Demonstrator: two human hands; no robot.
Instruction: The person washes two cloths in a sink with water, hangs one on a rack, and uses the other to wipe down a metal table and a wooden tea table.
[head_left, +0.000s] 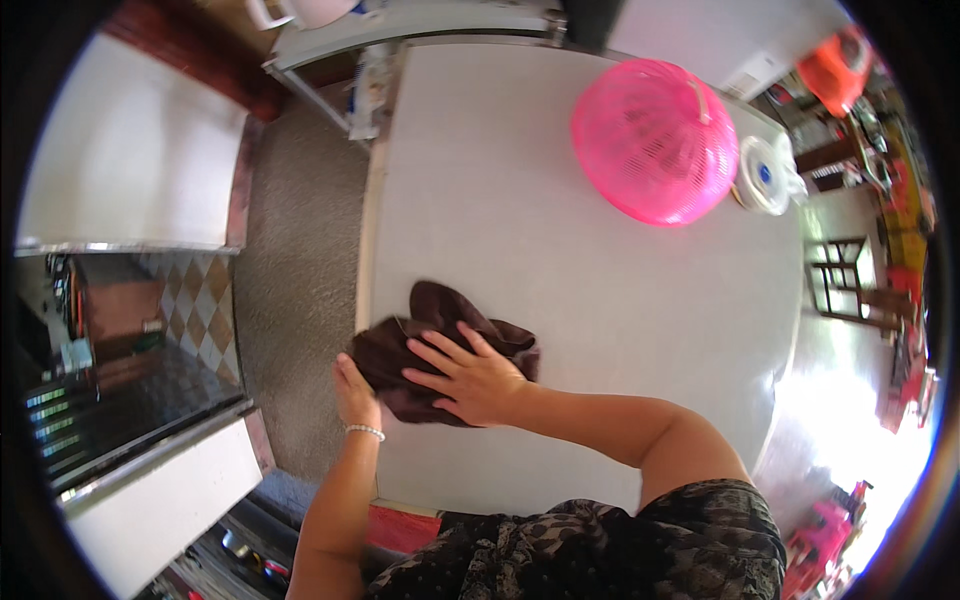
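A crumpled dark brown cloth (442, 300) lies on the white tabletop (585, 300), close to its left edge. My right hand (476, 379) presses flat on the cloth with its fingers spread. At the cloth's left side, by the table edge, is my left hand (355, 394), its fingers together and a beaded bracelet on the wrist. It touches or nearly touches the cloth; whether it grips the fabric cannot be told.
An upturned pink mesh basket (652, 142) stands on the table's far right part, beside a round white lidded container (761, 174). Beyond the left edge runs a grey floor (300, 262), with a dark glossy counter (142, 397) farther left. A wooden chair (844, 277) stands off to the right.
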